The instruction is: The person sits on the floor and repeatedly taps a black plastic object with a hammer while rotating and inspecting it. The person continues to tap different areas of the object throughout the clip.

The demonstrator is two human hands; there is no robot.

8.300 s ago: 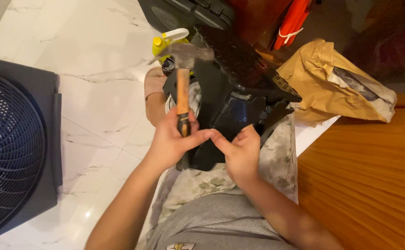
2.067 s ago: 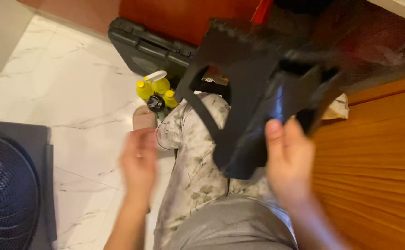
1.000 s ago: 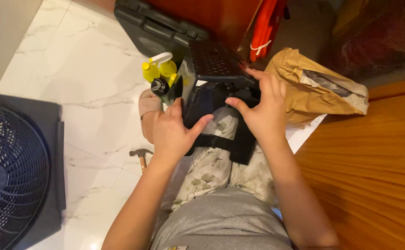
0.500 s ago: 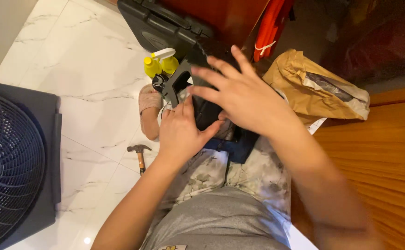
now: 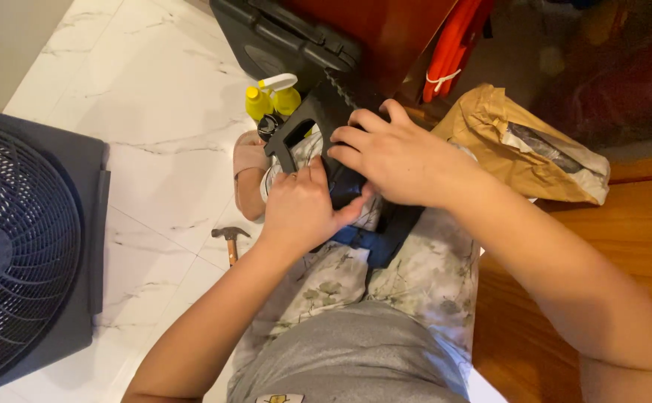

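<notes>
Head view: both hands grip a black plastic part [image 5: 318,123] resting on the person's lap. Left hand [image 5: 301,211] has its fingers curled around the part's near side; right hand [image 5: 397,153] has its fingers bent over the top. A hammer [image 5: 230,240] lies on the floor [image 5: 154,112] beside the leg, yellow bottles [image 5: 272,98] beyond.

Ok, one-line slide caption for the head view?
Both hands, left hand and right hand, grip a black plastic stool on the lap; hammer on the floor.
</notes>
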